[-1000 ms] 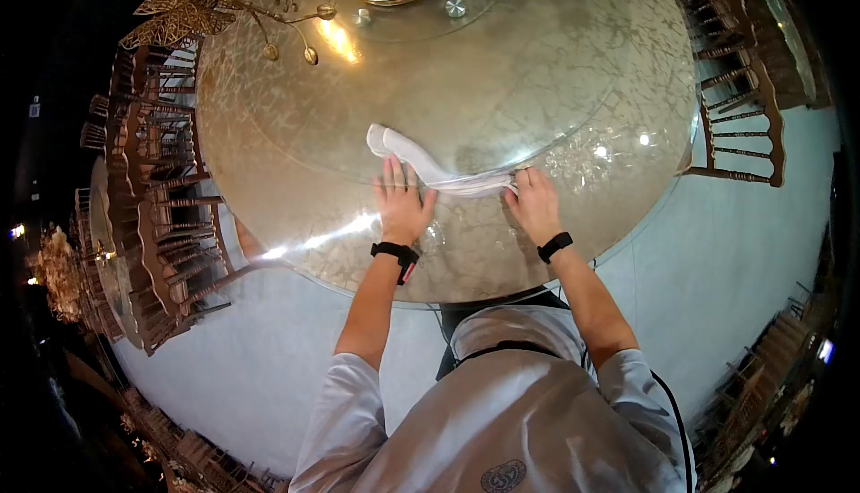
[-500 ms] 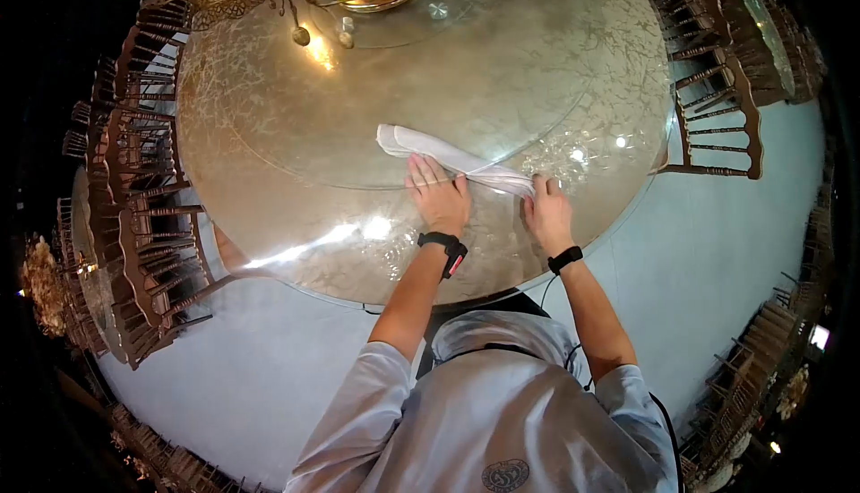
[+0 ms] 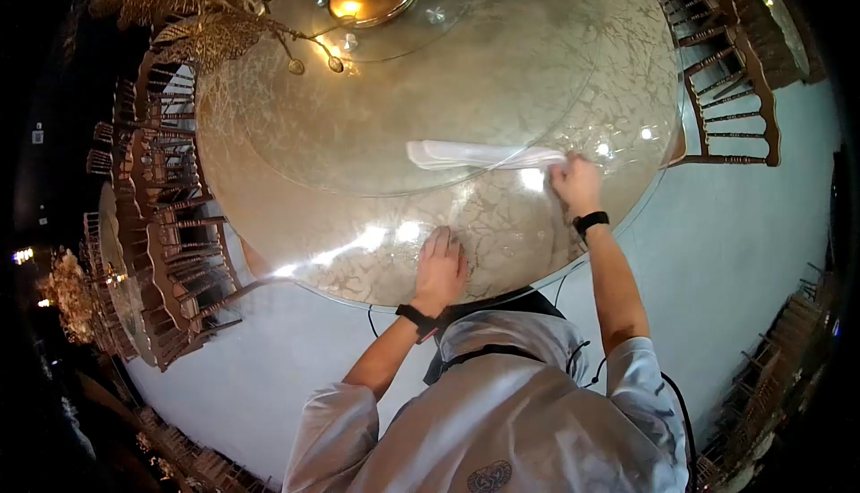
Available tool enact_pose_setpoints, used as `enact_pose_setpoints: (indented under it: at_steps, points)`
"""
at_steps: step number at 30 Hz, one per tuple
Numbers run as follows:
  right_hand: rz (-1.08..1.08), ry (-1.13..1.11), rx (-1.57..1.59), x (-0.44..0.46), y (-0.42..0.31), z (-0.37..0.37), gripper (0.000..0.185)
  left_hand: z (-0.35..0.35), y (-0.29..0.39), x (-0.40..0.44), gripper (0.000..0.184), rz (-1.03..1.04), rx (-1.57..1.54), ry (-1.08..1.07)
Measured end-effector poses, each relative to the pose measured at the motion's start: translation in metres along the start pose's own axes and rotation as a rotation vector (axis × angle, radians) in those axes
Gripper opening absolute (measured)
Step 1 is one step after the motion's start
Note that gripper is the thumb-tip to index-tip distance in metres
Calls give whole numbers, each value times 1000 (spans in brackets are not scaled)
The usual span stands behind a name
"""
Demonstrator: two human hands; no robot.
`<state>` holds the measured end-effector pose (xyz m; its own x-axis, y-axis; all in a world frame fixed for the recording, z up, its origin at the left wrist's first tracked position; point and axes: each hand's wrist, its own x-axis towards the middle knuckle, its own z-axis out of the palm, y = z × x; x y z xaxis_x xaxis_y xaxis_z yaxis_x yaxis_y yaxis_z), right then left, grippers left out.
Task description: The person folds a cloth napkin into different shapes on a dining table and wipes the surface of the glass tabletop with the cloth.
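Fingers of the right hand (image 3: 580,187) pinch one end of a folded white cloth (image 3: 475,155) on the worktop (image 3: 313,135); the left hand (image 3: 440,271) rests empty. Cloth likely light, limp; hold an end.

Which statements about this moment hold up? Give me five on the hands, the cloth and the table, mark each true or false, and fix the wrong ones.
1. The right hand holds one end of the white cloth. True.
2. The left hand grips the cloth's other end. False: the left hand is apart from the cloth, nearer the person's body.
3. Both wrists wear dark bands. True.
4. The cloth is spread out as a wide sheet. False: it forms a long, narrow strip.
5. On the table, the round gold base stands farther from the person than the cloth does. True.
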<state>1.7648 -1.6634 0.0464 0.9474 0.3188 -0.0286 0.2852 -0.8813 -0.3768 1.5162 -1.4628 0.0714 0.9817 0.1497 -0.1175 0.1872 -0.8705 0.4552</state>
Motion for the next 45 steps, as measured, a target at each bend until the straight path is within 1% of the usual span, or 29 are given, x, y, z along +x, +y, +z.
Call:
enact_pose_setpoints:
  at_steps: [2, 4, 5, 6, 7, 9, 12, 13, 14, 15, 17, 19, 21, 23, 24, 25, 26, 27, 28, 29, 31, 33, 35, 36, 37, 39, 40, 43, 45]
  points:
    - [201, 94, -12, 3, 28, -16, 34, -8, -3, -4, 33, -16, -6, 38]
    - [396, 198, 2, -6, 83, -23, 37, -14, -6, -3, 32, 3, -11, 42]
    - [551, 201, 51, -11, 95, -43, 42, -16, -7, -3, 30, 10, -24, 49]
    - [622, 142, 102, -19, 136, -42, 46, -17, -7, -2, 30, 23, -22, 47]
    - [681, 138, 91, -29, 162, -45, 49, -18, -5, 1, 28, 40, -21, 72]
    - [737, 195, 26, -50, 181, -47, 52, -12, -2, 6, 26, 75, -26, 99]
    - [572, 169, 36, -64, 179, -35, 52, 5, 5, 4, 23, 88, -50, 48]
    - [528, 208, 10, -64, 164, -33, 46, 7, 10, 5, 23, 153, -72, 13]
    - [441, 213, -34, -62, 153, -28, 42, 9, 13, 5, 24, 214, -92, -22]
    - [351, 213, -79, -60, 140, -21, 38, 10, 16, 5, 24, 215, -90, -19]
    - [94, 294, -47, -64, 98, -13, 31, 14, 21, 0, 21, 223, -108, -66]
    - [56, 125, -27, -71, 45, -2, 26, 13, 23, -6, 23, 189, -141, -75]
    - [-58, -55, 8, -87, 7, 35, 26, 12, 18, -14, 25, 151, -170, -78]
    - [-41, -220, 70, -103, -62, 17, 26, 13, 6, -23, 40, -81, -268, -211]
    - [-115, -248, 62, -113, -78, 35, 27, 6, 4, -27, 40, -92, -264, -203]
    - [-188, -274, 53, -119, -91, 50, 29, -5, 5, -31, 50, -160, -301, -185]
    - [-198, -276, 56, -120, -111, 38, 29, -12, 4, -34, 61, -225, -337, -166]
    - [-268, -399, 168, -123, -127, 22, 29, -14, 1, -37, 61, -231, -336, -160]
    - [-338, -524, 278, -124, -138, 12, 29, -16, -2, -40, 69, -225, -322, -107]
    - [-346, -527, 277, -120, -138, 15, 29, -18, -4, -42, 78, -218, -309, -55]
    - [-194, -629, 579, -102, -133, 21, 31, -19, -4, -39, 75, -282, -291, -27]
    - [-255, -372, 472, -84, -115, 11, 18, -18, -2, -31, 72, -347, -281, -3]
    - [-316, -199, 300, -70, -91, -2, 16, -18, 1, -15, 63, -200, -232, 150]
    - [-339, -137, 193, -66, -81, -14, 20, -16, 7, -7, 47, -147, -243, 269]
    - [-342, -142, 181, -65, -69, -13, 20, -12, 4, -2, 47, -151, -256, 271]
    - [-353, -24, 170, -66, -46, -8, 24, 3, -4, 9, 33, -46, -119, 233]
    - [-356, -27, 160, -68, -41, -9, 24, 9, -5, 14, 22, -48, -131, 296]
    - [-331, -107, 184, -77, -34, -14, 31, 21, -11, 21, 23, -104, -117, 239]
    - [-529, -8, 81, -80, -40, -14, 36, 22, -14, 19, 19, -65, -85, 259]
